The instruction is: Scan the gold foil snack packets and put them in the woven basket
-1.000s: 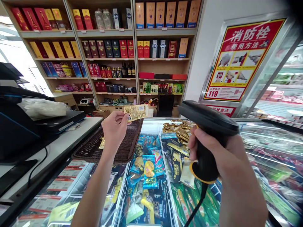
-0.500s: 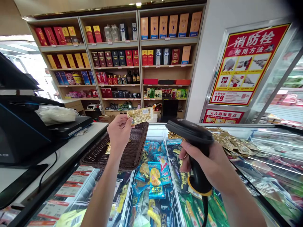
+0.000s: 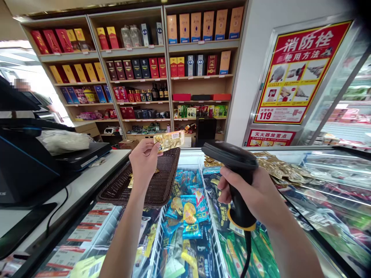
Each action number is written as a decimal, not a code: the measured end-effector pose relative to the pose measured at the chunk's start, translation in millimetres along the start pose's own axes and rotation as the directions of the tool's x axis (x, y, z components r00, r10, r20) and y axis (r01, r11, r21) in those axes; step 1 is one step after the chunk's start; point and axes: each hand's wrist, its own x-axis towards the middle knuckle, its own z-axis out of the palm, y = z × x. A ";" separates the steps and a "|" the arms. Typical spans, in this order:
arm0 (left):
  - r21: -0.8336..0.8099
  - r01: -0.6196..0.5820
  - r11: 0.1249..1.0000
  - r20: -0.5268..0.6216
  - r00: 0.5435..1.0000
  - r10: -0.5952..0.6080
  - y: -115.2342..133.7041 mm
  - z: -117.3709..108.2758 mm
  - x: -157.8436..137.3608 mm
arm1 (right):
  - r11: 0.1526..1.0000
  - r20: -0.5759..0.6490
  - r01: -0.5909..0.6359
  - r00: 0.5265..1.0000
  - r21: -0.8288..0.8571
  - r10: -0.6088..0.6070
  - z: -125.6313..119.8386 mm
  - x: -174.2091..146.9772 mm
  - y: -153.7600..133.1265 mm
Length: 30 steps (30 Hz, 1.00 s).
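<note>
Between thumb and fingers, my left hand [image 3: 144, 162] pinches one end of a gold snack packet [image 3: 171, 140], its barcode facing me. A reddish glow lies on the packet. My right hand [image 3: 246, 189] is wrapped round the handle of a black barcode scanner [image 3: 232, 158], whose head points left toward the packet; its cable hangs down. Below my left hand, a dark brown woven basket [image 3: 165, 185] rests on the freezer's glass top with another gold packet [image 3: 131, 181] in it. A pile of similar gold packets [image 3: 278, 168] lies on the glass to the right of the scanner.
Under the glass, a chest freezer holds blue ice cream packs [image 3: 189, 212] in white wire dividers [image 3: 213, 227]. At left stand a counter [image 3: 95, 170] and a black checkout machine [image 3: 26, 162]. Shelves of boxed bottles [image 3: 139, 73] fill the back. A person [image 3: 37, 96] stands far left.
A reddish light now shows on the packet's barcode end. The view has shifted slightly, and a person has come into sight at the far left. Both hands keep their holds.
</note>
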 end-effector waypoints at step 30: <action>0.845 0.387 0.369 -0.161 0.843 -0.514 -113.8 -106.7 61.1 | 0.997 -0.104 0.039 0.994 -0.068 -0.046 -12.7 -0.9 -5.9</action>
